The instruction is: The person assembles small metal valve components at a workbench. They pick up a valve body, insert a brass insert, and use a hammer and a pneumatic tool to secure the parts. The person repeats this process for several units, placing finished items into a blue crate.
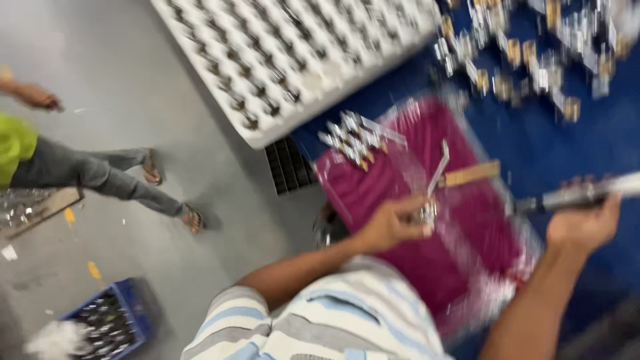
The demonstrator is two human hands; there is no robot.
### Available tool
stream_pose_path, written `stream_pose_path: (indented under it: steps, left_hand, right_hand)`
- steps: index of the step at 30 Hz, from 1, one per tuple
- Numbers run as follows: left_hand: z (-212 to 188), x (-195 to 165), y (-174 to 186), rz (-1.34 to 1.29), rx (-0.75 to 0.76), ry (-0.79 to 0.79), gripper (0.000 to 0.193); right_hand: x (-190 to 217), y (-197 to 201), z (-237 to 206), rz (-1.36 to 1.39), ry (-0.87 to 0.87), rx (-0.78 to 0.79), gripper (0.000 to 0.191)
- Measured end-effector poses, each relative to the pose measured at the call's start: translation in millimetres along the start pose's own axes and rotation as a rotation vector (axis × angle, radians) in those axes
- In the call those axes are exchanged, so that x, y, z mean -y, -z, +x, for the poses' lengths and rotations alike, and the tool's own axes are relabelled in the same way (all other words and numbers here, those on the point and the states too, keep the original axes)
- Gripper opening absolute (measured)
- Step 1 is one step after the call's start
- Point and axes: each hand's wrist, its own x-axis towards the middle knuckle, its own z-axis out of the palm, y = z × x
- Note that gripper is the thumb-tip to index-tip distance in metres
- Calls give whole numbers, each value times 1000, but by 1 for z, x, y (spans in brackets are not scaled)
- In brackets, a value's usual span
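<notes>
At frame centre the left hand (390,223) pinches a small, shiny, blurred metal part (425,213) in closed fingers over the magenta cloth (460,227). At right, the right hand (583,223) grips a silver tool handle (580,195)

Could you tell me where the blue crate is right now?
In the head view, the blue crate sits on the grey floor at bottom left, beside the striped sleeve.

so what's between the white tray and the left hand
In the head view, a small heap of shiny metal parts lies on the magenta cloth, between the white tray and the left hand.
</notes>
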Motion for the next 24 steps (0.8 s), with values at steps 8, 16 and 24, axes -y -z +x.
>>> stream_pose_path:
  steps: [8,16,24]
  left_hand:
    - [-32,-12,5,-155,225,-10,54]
    - [-37,27,-17,72,241,496,49]
    - [-49,73,-18,-299,212,1163,49]
  right_hand:
    - [-14,-47,-244,-366,422,-136,32]
    - [-20,-109,-348,-498,523,-431,35]
    - [-47,-126,-359,-905,547,-164,28]
